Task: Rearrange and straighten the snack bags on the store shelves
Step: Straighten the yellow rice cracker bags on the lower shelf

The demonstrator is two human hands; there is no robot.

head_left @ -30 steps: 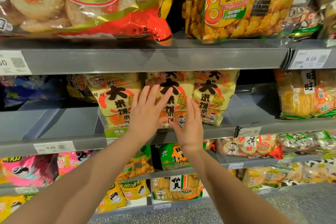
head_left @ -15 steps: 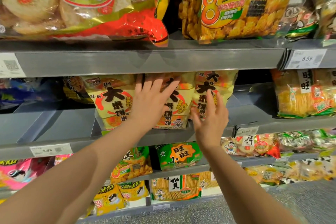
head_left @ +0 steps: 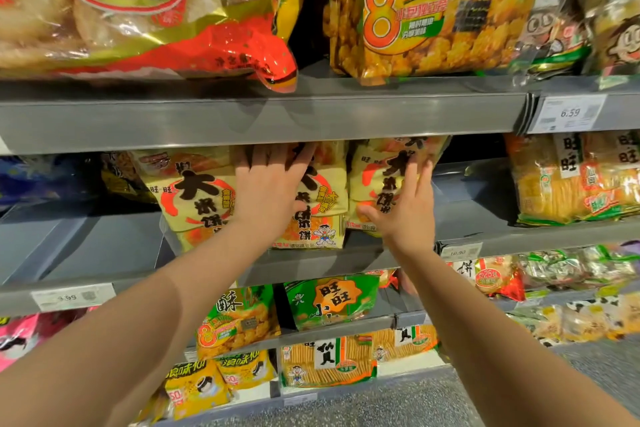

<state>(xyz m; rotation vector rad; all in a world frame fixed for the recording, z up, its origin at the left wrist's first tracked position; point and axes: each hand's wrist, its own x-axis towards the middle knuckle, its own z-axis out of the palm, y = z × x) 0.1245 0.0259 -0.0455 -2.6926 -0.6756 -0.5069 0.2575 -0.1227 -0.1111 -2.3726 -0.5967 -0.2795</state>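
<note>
Grey metal shelves fill my view in tiers, and a speckled grey floor point(head_left: 415, 402) runs along the bottom edge of the frame. The three yellow snack bags stand close side by side on the middle shelf point(head_left: 104, 246), at the centre of the frame: the left bag point(head_left: 194, 201), the middle bag point(head_left: 322, 215) and the right bag point(head_left: 384, 170). All three are upright, with their tops hidden behind the front edge of the upper shelf point(head_left: 277, 118).

My left hand point(head_left: 270, 191) lies flat against the left side of the middle bag's front, fingers straight and spread, gripping nothing. My right hand point(head_left: 405, 215) presses flat on the right bag, fingers stretched upward and thumb out to the left, also gripping nothing.

On the upper shelf a large clear bag with a red bottom point(head_left: 138, 10) sits at upper left and a green bag point(head_left: 433, 10) at upper right. A price tag point(head_left: 569, 113) reading 6.59 hangs on that shelf's edge at the right. An orange cracker bag point(head_left: 571, 180) stands at the right end of the middle shelf. The lower tiers carry green and yellow packets point(head_left: 332, 302), which are blurred toward the far right.
</note>
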